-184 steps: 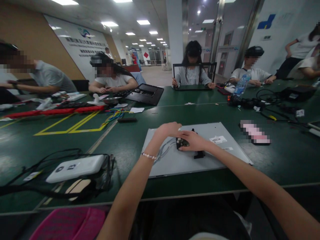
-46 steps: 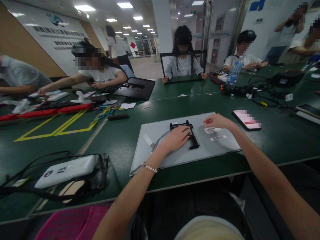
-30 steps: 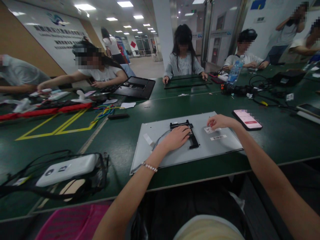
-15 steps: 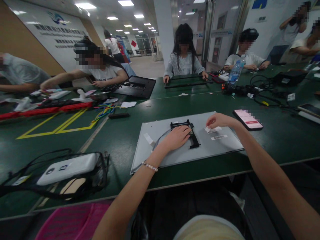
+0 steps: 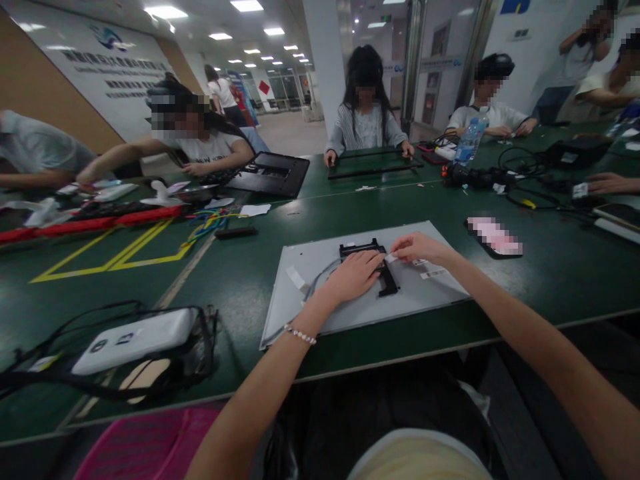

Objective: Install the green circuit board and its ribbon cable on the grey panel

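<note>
A flat silver-grey panel (image 5: 345, 319) lies on the table in front of me, looking like the back of a display panel. On it sits a black plastic bracket (image 5: 388, 283). My left hand (image 5: 354, 275) rests over the bracket with its fingers stretched out flat, covering part of it and a grey cable (image 5: 320, 275). Beside those fingertips, my right hand (image 5: 415, 248) pinches a small white strip (image 5: 391, 258), perhaps tape or a label, at the bracket's right side. A printed label (image 5: 433, 274) and a white tab (image 5: 297, 279) lie on the panel.
A phone (image 5: 495, 237) lies right of the panel. To the left are a white device with black straps (image 5: 135, 340), yellow tape lines (image 5: 113, 267) and coloured wires (image 5: 213, 223). Across the table, a person (image 5: 367, 127) holds a black frame (image 5: 375, 175). Bottles (image 5: 469, 143) stand beyond.
My right hand has moved left from the panel's right part to the bracket, bringing the white strip to my left fingertips. My left hand stays put. Another person's hand appears at far right.
</note>
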{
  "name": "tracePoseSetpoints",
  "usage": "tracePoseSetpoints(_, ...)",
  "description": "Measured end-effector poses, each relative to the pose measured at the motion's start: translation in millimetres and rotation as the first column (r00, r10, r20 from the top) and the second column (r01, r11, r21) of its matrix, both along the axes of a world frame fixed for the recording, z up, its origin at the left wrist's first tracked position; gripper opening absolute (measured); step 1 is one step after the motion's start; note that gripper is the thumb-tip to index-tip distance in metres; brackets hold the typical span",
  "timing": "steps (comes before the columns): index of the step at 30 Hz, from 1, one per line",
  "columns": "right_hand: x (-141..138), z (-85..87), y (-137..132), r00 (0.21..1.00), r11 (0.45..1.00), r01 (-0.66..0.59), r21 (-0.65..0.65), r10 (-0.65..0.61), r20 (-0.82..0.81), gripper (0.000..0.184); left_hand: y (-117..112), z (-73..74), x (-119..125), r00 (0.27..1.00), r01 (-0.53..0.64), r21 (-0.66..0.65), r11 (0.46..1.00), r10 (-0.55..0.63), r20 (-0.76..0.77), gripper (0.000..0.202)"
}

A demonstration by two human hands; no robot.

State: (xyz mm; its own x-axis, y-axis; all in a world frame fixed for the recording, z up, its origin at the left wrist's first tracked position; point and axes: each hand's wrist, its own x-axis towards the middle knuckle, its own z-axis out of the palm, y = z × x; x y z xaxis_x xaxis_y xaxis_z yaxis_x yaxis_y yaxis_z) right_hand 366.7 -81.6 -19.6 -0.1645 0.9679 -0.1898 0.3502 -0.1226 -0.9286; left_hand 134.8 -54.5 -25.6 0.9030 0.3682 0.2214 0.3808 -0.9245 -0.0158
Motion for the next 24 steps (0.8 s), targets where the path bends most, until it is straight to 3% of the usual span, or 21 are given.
tracePoseSetpoints(9, -7, -11.3, 3, 0.999, 0.999, -0.019, 0.039, 0.017, 0.028, 0.014, -10, 0.7, 7, 0.999, 0.024, -0.009, 1.0, -0.024, -0.03, 0.042)
tracePoseSetpoints(15, -8, -22.0, 7, 0.985, 0.987, -0.056, 0.15, 0.03, 0.169, 0.011, -9, 0.5, 7, 0.999, 0.025, -0.01, 1.0, -0.025, -0.019, 0.038)
tracePoseSetpoints(20, -10, -24.0, 7, 0.93, 0.925, -0.125, 0.358, -0.017, 0.368, 0.015, -8, -0.3, 7, 1.0, 0.03, -0.007, 1.0, -0.03, -0.009, 0.036)
tracePoseSetpoints(24, -10, -23.7, 8, 0.88, 0.891, -0.237, 0.387, 0.028, 0.473, 0.014, -10, -1.3, 8, 1.0, 0.019, -0.006, 1.0, -0.019, -0.015, 0.033)
